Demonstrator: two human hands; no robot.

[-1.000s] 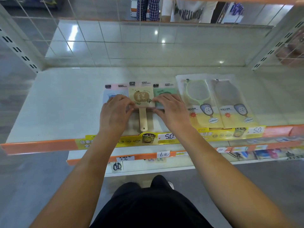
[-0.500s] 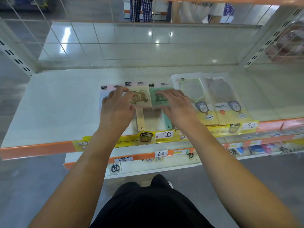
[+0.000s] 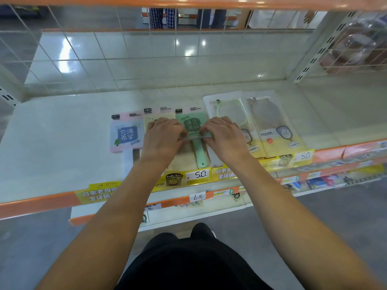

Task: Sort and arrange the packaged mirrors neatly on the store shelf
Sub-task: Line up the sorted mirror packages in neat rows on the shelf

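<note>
Both hands pinched on the green mirror pack

Left hand and right hand flank the green mirror pack near the shelf front edge; its handle is aimed at that edge, equally near both hands

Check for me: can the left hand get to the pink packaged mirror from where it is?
Probably yes. The pink packaged mirror lies uncovered just left of the left hand, nothing between them, though that hand now rests on the yellow one.

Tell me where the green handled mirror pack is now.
In the head view the green mirror pack lies mid-shelf, between the yellow pack and the clear-bagged ring mirror, under both hands.
</note>
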